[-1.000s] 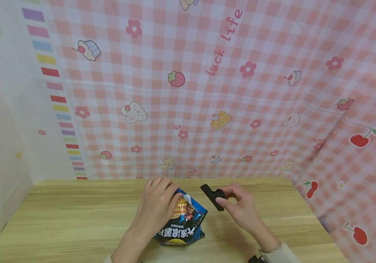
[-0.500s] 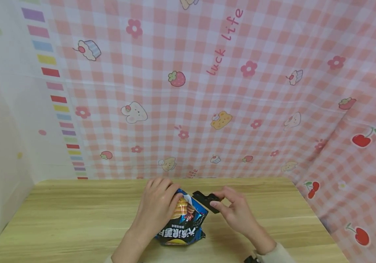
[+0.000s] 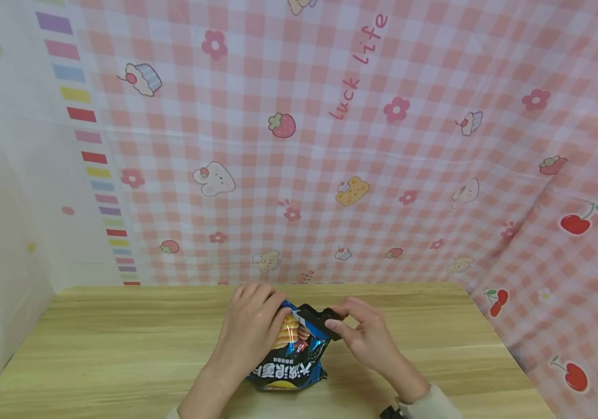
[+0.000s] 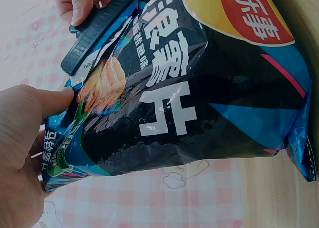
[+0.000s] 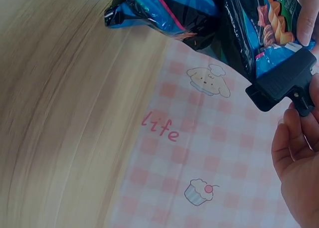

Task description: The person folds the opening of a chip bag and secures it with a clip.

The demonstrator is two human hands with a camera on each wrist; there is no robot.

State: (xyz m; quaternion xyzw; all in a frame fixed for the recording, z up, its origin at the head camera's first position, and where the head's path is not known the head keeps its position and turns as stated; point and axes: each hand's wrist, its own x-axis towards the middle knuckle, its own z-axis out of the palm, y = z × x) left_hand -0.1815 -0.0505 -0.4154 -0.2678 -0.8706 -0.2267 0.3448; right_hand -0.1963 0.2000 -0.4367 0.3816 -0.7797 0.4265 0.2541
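Note:
A black and blue bag of potato chips point(image 3: 291, 364) stands on the wooden table, its top edge folded over. My left hand point(image 3: 252, 317) grips the folded top at the left, the thumb point(image 4: 55, 102) on the front and the other fingers behind. A black clip point(image 3: 320, 320) lies across the right part of the fold. My right hand point(image 3: 369, 337) pinches the clip's handles between thumb and fingers. In the right wrist view the clip point(image 5: 284, 81) overlaps the bag's blue top edge point(image 5: 279, 58); whether its jaws press on the bag cannot be told.
The wooden table point(image 3: 121, 349) reaches back to a pink checked cloth point(image 3: 309, 174) hung as a wall. More of the printed cloth point(image 3: 566, 279) hangs on the right, and a white one point(image 3: 6, 233) on the left.
My right hand has moved left with the clip, from apart from the bag to over its folded top edge. The left hand and the bag have stayed in place.

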